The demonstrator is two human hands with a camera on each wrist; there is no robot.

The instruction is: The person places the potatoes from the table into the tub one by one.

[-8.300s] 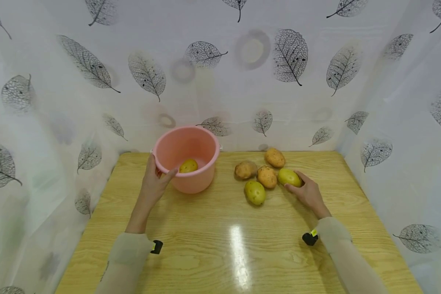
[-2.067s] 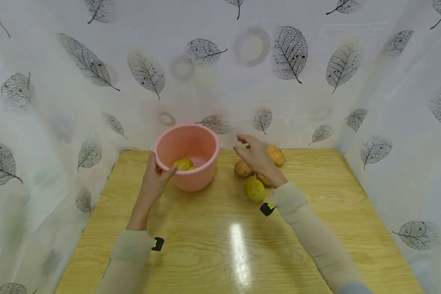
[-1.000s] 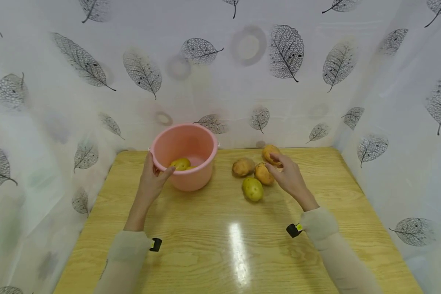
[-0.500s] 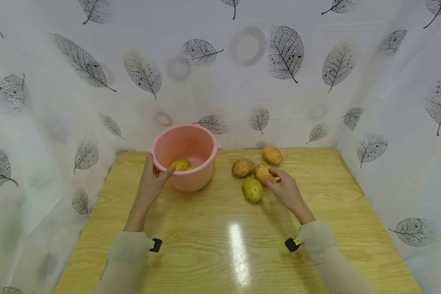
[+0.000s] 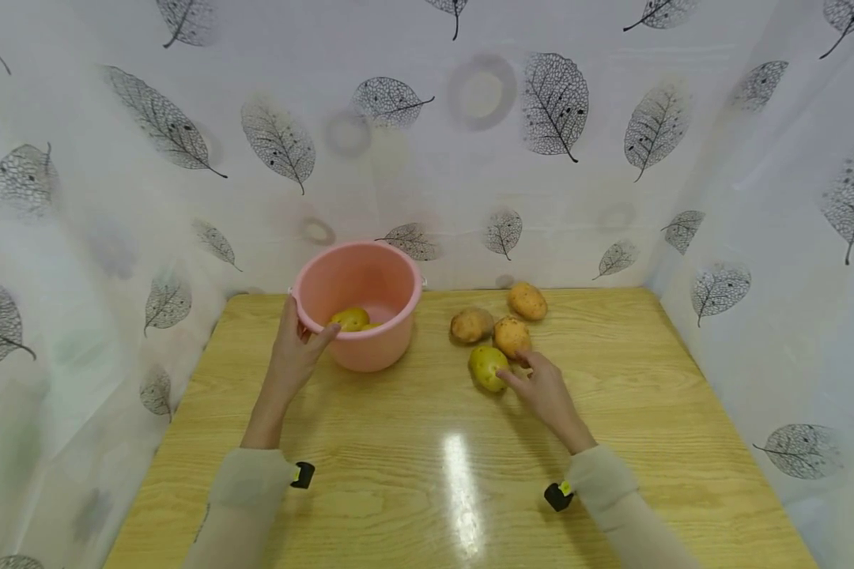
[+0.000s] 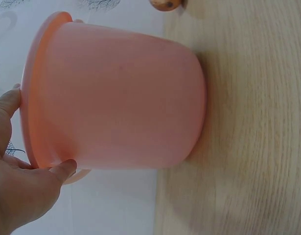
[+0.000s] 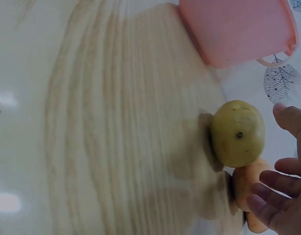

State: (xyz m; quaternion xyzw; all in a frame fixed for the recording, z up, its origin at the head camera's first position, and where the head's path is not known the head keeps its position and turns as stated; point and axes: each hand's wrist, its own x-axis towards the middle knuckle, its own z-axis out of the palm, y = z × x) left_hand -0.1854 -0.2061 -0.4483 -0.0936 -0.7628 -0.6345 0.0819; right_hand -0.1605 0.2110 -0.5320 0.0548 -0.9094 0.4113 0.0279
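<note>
My left hand [image 5: 293, 359] holds the rim of a pink bucket [image 5: 370, 354], thumb on one side and fingers on the other, as the left wrist view also shows. Yellow-green potatoes [image 5: 351, 318] lie at the bottom of the bucket, partly hidden by its near rim. To the right, my right hand [image 5: 545, 393] hovers beside a yellow-green potato [image 5: 487, 368], its thumb in front of that potato's edge in the head view. Its fingers are spread apart in the right wrist view, around nothing. A brown potato [image 5: 511, 336] sits just behind that green one.
Two more brown potatoes, one to the left [image 5: 472, 325] and one at the back [image 5: 527, 301], lie on the wooden table [image 5: 370, 474]. A leaf-printed curtain [image 5: 427, 158] hangs along the table's back and sides.
The yellow-green potato my right hand gripped earlier has left the table group, and the bucket shows more potatoes. My right hand swung back right, then lowered toward the other green potato.
</note>
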